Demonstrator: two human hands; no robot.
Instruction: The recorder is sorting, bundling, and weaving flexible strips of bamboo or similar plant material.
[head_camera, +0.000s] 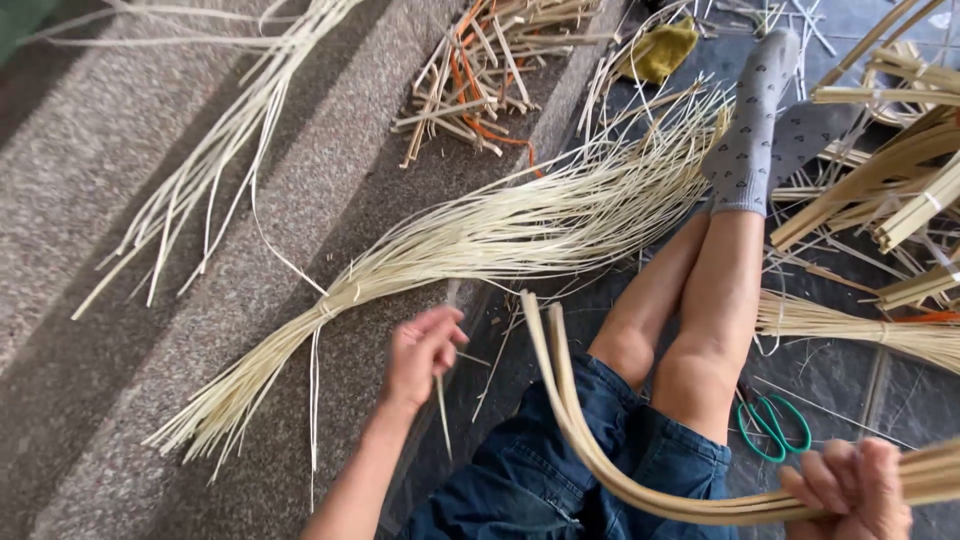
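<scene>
Hands both busy w/ cane. Left hand (422, 352) closed around a thin strip (442, 410), pinched near its top end; strip hangs down from the fist, just beside the stone step edge. Right hand (850, 485) gripped tight on a bunch of bent splints (560, 400), which curve up from the fist across the lap & end near the left hand, not touching it. Big tied bundle (480, 235) of pale fine strips lies across the step (120, 400), its binding just above-left of the left hand, loose ends fanning toward the socked feet (757, 120). Second, looser bundle (215, 150) higher on the step, well apart. Offcut pile (480, 75) w/ orange bits at top. Green scissors (772, 425) on dark floor just beside right knee, near right hand. More splint stacks (890, 180) at right.
</scene>
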